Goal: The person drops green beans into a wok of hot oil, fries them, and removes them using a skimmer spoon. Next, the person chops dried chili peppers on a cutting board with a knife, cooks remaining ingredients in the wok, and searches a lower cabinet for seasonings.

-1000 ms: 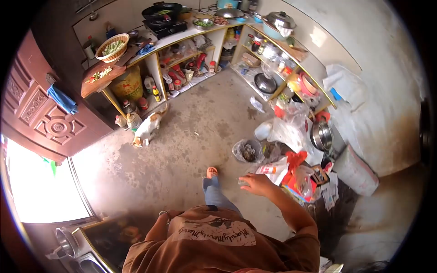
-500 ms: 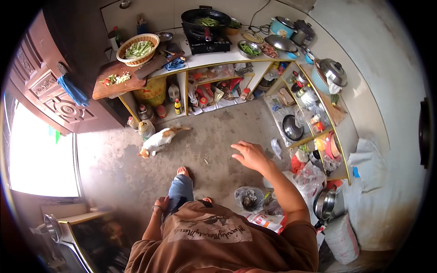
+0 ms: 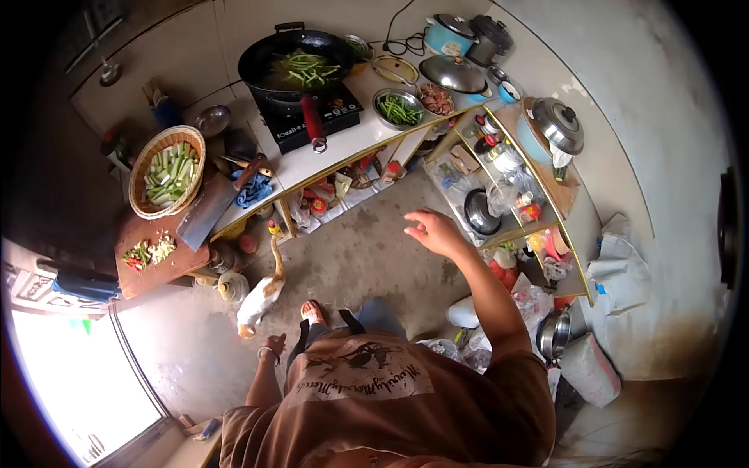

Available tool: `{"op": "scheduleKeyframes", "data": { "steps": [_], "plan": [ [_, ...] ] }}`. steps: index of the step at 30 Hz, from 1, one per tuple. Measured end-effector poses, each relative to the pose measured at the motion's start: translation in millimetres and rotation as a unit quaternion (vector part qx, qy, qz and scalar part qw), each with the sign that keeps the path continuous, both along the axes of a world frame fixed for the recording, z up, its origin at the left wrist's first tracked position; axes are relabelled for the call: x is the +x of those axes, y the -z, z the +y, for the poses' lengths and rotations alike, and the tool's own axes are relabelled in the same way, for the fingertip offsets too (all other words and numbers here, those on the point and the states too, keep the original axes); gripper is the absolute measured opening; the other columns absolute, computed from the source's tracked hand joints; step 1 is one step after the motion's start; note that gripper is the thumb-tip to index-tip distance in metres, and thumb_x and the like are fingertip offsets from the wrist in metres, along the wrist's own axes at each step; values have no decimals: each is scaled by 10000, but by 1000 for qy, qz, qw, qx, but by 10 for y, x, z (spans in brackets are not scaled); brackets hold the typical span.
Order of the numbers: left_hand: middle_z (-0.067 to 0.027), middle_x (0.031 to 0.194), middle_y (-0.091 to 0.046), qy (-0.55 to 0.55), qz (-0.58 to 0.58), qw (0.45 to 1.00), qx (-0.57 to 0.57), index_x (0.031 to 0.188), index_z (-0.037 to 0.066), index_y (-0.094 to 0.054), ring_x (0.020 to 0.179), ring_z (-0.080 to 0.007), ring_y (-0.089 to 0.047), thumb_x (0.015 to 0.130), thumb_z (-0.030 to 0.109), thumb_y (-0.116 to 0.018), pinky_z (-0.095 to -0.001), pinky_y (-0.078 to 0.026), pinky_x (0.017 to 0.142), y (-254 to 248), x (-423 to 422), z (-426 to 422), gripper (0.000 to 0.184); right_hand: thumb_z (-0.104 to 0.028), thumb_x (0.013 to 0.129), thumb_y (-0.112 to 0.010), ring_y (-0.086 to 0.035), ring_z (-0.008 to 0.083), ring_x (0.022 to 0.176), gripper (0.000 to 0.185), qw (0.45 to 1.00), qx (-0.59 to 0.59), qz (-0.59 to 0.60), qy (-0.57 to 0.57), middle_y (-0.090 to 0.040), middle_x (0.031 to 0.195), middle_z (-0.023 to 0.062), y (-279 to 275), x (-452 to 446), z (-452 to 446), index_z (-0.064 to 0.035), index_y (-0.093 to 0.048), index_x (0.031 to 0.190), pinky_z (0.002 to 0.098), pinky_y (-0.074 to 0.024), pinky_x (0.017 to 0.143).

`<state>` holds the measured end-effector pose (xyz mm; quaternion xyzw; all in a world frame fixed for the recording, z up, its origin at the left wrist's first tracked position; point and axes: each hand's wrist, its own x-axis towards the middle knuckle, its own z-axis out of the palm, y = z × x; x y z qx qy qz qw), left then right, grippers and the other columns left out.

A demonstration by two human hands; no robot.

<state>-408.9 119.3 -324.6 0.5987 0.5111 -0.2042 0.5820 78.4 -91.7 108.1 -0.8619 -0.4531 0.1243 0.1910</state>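
My right hand [image 3: 433, 232] is held out in front of me with its fingers apart and nothing in it. Below it lies bare floor, with the low shelf unit to its right. At my left side hangs my left hand [image 3: 273, 345], a bracelet on its wrist; its fingers are too small and turned away to make out. A white and orange cat [image 3: 261, 299] is on the floor just beyond that hand. Ahead on the counter, a black wok [image 3: 257, 66] with a red handle holds green beans [image 3: 308, 69] and rests on an induction cooker [image 3: 292, 134].
On the left are a wicker basket [image 3: 139, 183] of cut vegetables, a cleaver [image 3: 204, 210] and a cutting board [image 3: 133, 282]. Metal bowls of green peppers [image 3: 398, 109] and meat [image 3: 435, 99] stand right of the cooker. Bags and pots [image 3: 553, 334] crowd the right floor.
I have come closer to the counter, and the wok and basket appear larger. My view has turned, and the cat now lies nearer my left hand. My right hand stays raised and open.
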Motion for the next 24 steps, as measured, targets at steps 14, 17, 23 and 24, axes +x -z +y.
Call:
{"op": "scheduleKeyframes", "data": {
  "steps": [14, 17, 23, 24],
  "plan": [
    [-150, 874, -675, 41, -251, 942, 220, 1020, 47, -630, 806, -240, -674, 887, 311, -615, -342, -515, 691, -1394, 3472, 114, 296, -328, 829, -672, -620, 306, 965, 359, 967, 103, -213, 94, -639, 1044, 133, 151, 3687, 1983, -45, -644, 1049, 402, -497, 838],
    [-157, 898, -680, 1, -232, 940, 250, 1035, 51, -627, 823, -248, -674, 888, 335, -617, -339, -522, 713, -1737, 4227, -315, 320, -357, 823, -668, -614, 321, 989, 430, 983, -7, -137, 120, -644, 1045, 149, 286, 4375, 2350, -27, -617, 1092, 406, -492, 859],
    [-150, 978, -683, 5, -190, 948, 257, 1140, 50, -585, 887, -240, -679, 906, 274, -597, -359, -533, 737, -2280, 5011, -1208, 324, -146, 952, -509, -591, 167, 569, 184, 804, 41, 585, 102, -626, 791, 132, 844, 5236, 2851, 2, -487, 1060, 301, -488, 510],
    [-140, 970, -687, -15, -178, 953, 245, 1129, 58, -589, 884, -244, -679, 897, 290, -601, -352, -530, 742, -2373, 5114, -1313, 329, -136, 952, -505, -531, 147, 534, 186, 787, 61, 608, 83, -587, 746, 97, 897, 5300, 2876, 13, -485, 1061, 286, -450, 491]
  ]
}}
